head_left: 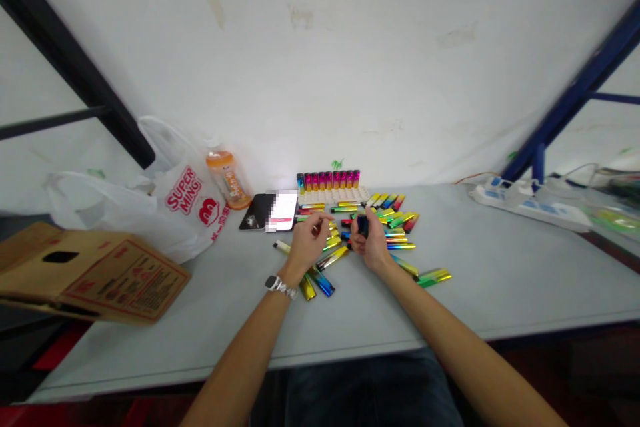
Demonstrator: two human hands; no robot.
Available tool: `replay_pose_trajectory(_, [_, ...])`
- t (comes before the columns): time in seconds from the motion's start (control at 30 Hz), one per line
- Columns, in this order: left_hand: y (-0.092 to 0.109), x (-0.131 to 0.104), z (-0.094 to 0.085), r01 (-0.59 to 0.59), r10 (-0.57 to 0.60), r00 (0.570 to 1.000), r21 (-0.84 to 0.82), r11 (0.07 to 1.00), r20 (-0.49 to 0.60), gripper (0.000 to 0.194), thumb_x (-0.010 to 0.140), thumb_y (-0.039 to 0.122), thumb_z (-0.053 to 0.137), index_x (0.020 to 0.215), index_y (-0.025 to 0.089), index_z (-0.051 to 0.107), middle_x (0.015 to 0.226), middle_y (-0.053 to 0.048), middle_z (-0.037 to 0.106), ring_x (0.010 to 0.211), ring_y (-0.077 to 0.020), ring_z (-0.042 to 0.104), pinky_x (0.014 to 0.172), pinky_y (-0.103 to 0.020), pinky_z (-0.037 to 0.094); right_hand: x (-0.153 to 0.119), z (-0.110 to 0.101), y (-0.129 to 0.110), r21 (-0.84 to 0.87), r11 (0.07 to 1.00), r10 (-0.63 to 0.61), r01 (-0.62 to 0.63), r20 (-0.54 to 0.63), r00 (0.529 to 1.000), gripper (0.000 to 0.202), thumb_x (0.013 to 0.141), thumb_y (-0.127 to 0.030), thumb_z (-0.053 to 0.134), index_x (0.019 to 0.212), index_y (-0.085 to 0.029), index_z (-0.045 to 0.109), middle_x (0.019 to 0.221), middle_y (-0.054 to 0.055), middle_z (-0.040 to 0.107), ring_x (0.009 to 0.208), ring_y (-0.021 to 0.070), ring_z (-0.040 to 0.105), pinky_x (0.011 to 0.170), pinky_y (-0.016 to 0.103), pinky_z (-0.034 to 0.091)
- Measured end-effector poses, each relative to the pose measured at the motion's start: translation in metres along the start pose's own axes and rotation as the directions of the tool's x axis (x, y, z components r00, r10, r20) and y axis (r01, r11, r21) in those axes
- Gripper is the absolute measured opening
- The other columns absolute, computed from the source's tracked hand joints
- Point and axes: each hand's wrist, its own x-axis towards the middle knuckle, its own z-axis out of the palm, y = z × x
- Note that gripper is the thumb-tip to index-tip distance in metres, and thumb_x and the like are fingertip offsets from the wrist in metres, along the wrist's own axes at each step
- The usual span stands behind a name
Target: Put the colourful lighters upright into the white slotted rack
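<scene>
Right hand (373, 245): fingers wrapped round dark thing (363, 226). Left hand (306, 243): fingers curled, can't tell if pinching. Lighters (333, 257) between; tray (333, 197) at twelve o'clock.

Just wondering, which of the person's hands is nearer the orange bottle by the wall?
Left. The left hand is to the right of the orange bottle and closer to the person; the right hand is even farther right, beyond the left hand.

You have nine standing lighters (329, 181) in one rack (335, 197) on the far side, over a dozen loose lighters (323, 281) too overlapped to count, one wristwatch (273, 282) and, left, one drink bottle (231, 181), one plastic bag (183, 217), one cardboard box (125, 280).
</scene>
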Motion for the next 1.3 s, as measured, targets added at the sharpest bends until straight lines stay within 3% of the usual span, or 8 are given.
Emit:
replay_pose_trajectory(0.1, [0.001,0.000,0.000,-0.010,0.010,1.000,-0.006,1.000,0.011,0.023,0.092,0.027,0.049,0.096,0.016,0.069,0.064,0.001,0.061,0.055,-0.0107,0.054,0.056,-0.022,0.040,-0.001,0.001,0.003,-0.062,0.997,-0.051,0.050,-0.022,0.998,0.055,0.081,-0.074,0.046,0.061,-0.022,0.046,0.038,-0.009,0.028,0.031,0.0067,0.023,0.032,0.020,0.013])
replay_pose_trajectory(0.3, [0.001,0.000,0.000,0.006,-0.006,1.000,-0.005,1.000,0.016,0.024,0.092,0.026,0.049,0.096,0.015,0.069,0.064,0.001,0.061,0.056,-0.0110,0.054,0.056,-0.022,0.040,0.000,0.005,0.009,-0.261,0.928,-0.302,0.266,-0.106,0.948,0.059,0.081,-0.077,0.050,0.065,-0.020,0.054,0.040,-0.006,0.042,0.034,0.0082,0.033,0.034,0.022,0.023])
replay_pose_trajectory(0.43, [0.001,0.000,0.000,0.004,-0.004,1.000,-0.012,1.000,0.014,0.024,0.092,0.026,0.049,0.096,0.015,0.069,0.064,0.001,0.060,0.057,-0.0112,0.055,0.057,-0.022,0.042,-0.001,0.004,0.008,-0.236,0.938,-0.274,0.254,-0.058,0.960,0.058,0.081,-0.074,0.053,0.060,-0.020,0.054,0.038,-0.007,0.035,0.033,0.0075,0.028,0.035,0.024,0.020])
replay_pose_trajectory(0.57, [0.001,0.000,0.000,0.000,0.000,1.000,-0.020,1.000,0.012,0.024,0.092,0.025,0.049,0.096,0.015,0.069,0.064,0.001,0.060,0.056,-0.0108,0.055,0.057,-0.022,0.042,-0.002,0.002,0.005,-0.212,0.941,-0.290,0.263,-0.107,0.951,0.054,0.083,-0.064,0.056,0.051,-0.021,0.050,0.037,-0.006,0.032,0.034,0.0077,0.026,0.036,0.025,0.019])
replay_pose_trajectory(0.77, [0.001,0.000,0.000,0.001,-0.001,1.000,-0.021,1.000,0.016,0.023,0.092,0.025,0.049,0.097,0.015,0.069,0.063,0.001,0.060,0.055,-0.0106,0.054,0.056,-0.021,0.041,-0.001,0.004,-0.003,-0.173,0.954,-0.279,0.245,-0.212,0.937,0.050,0.078,-0.056,0.061,0.047,-0.018,0.055,0.047,0.000,0.049,0.040,0.0079,0.036,0.038,0.024,0.023])
replay_pose_trajectory(0.83, [0.001,-0.001,0.000,0.003,-0.003,1.000,-0.020,1.000,0.021,0.023,0.092,0.026,0.049,0.097,0.015,0.069,0.063,0.001,0.060,0.055,-0.0107,0.053,0.056,-0.022,0.041,-0.001,0.005,-0.004,-0.145,0.955,-0.284,0.258,-0.211,0.935,0.050,0.077,-0.059,0.062,0.050,-0.018,0.056,0.047,-0.001,0.048,0.041,0.0076,0.035,0.037,0.023,0.024])
replay_pose_trajectory(1.1, [0.001,-0.001,0.000,0.012,-0.011,1.000,-0.015,1.000,0.028,0.024,0.093,0.028,0.049,0.097,0.015,0.069,0.062,0.001,0.060,0.056,-0.0114,0.054,0.056,-0.022,0.041,-0.001,0.004,0.002,-0.149,0.958,-0.267,0.246,-0.146,0.952,0.057,0.085,-0.070,0.049,0.057,-0.021,0.047,0.044,-0.007,0.032,0.037,0.0075,0.027,0.035,0.022,0.019])
replay_pose_trajectory(1.3, [-0.002,-0.001,0.002,-0.001,0.001,1.000,-0.007,1.000,0.029,0.023,0.092,0.027,0.049,0.096,0.016,0.069,0.062,0.002,0.060,0.055,-0.0110,0.055,0.056,-0.022,0.041,-0.001,0.002,0.005,-0.258,0.924,-0.331,0.284,-0.159,0.930,0.056,0.092,-0.060,0.038,0.050,-0.023,0.041,0.038,-0.005,0.032,0.034,0.0093,0.029,0.036,0.024,0.022])
